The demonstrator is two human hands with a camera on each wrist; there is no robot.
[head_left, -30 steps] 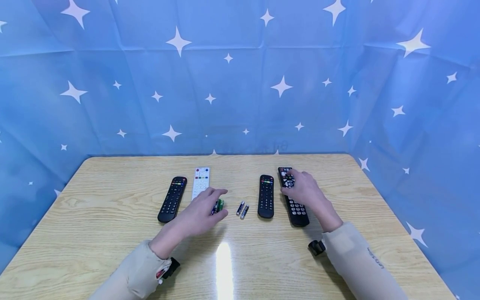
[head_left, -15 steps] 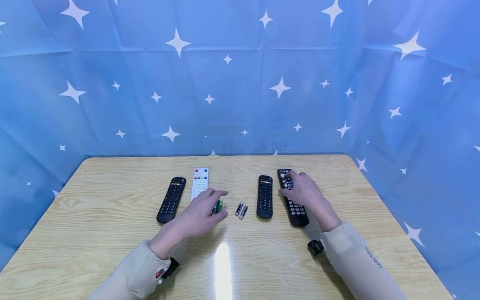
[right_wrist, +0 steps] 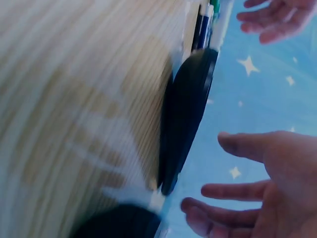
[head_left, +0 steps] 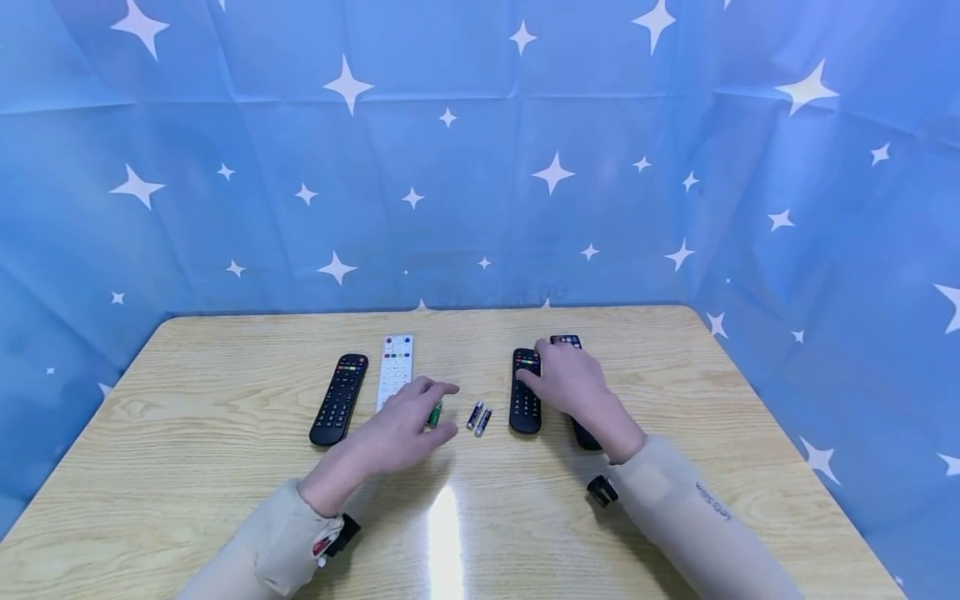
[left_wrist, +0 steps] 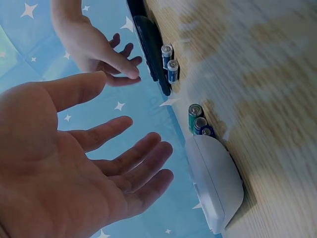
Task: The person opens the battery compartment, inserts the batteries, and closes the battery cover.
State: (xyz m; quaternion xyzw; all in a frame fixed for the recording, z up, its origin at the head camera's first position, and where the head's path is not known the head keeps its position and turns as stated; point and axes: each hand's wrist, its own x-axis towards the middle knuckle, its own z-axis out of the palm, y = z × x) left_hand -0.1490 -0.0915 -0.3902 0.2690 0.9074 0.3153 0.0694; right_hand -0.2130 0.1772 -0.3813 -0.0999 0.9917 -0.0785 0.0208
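My left hand (head_left: 405, 425), fingers loosely spread, hovers over the lower end of a white remote control (head_left: 395, 367). In the left wrist view, a green battery (left_wrist: 195, 111) and two blue ones stand out at that remote's end. My right hand (head_left: 572, 382) hangs above the table with thumb and fingers apart, over the gap between two black remote controls. Its thumb overlaps the inner black remote (head_left: 526, 408) in the head view. The hand hides the middle of the outer black remote (head_left: 587, 437). Two small batteries (head_left: 479, 418) lie side by side between the hands.
Another black remote control (head_left: 339, 400) lies at the left of the wooden table (head_left: 210, 433). A blue curtain with white stars (head_left: 450, 167) hangs behind the table and along its sides. Black wrist devices (head_left: 602, 491) stick out below both sleeves.
My right hand has moved left, from over the outer black remote towards the inner one. My left hand stays nearly in place. The head view has shifted slightly.
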